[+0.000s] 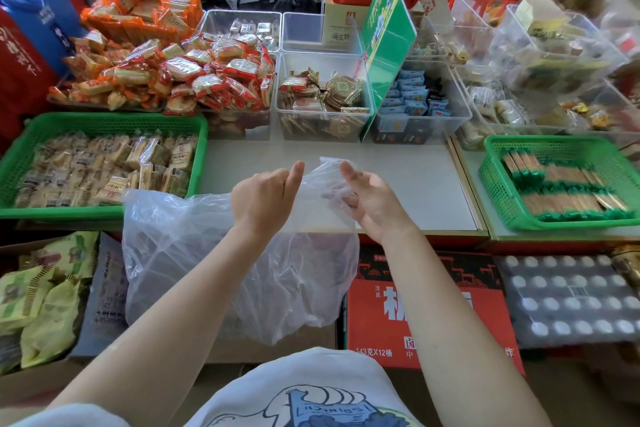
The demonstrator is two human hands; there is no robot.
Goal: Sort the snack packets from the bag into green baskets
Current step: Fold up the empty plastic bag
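A clear plastic bag hangs limp in front of me at the counter's front edge, and it looks almost empty. My left hand pinches the bag's top edge between thumb and curled fingers. My right hand holds the other side of the opening, fingers curled into the plastic. A green basket at the left is full of pale snack packets. Another green basket at the right holds green-ended stick packets laid in rows.
Clear tubs of wrapped snacks and heaps of red and orange packets fill the back of the counter. A green sign stands upright. Bare counter lies between the baskets. Boxes and yellow-green packets sit below.
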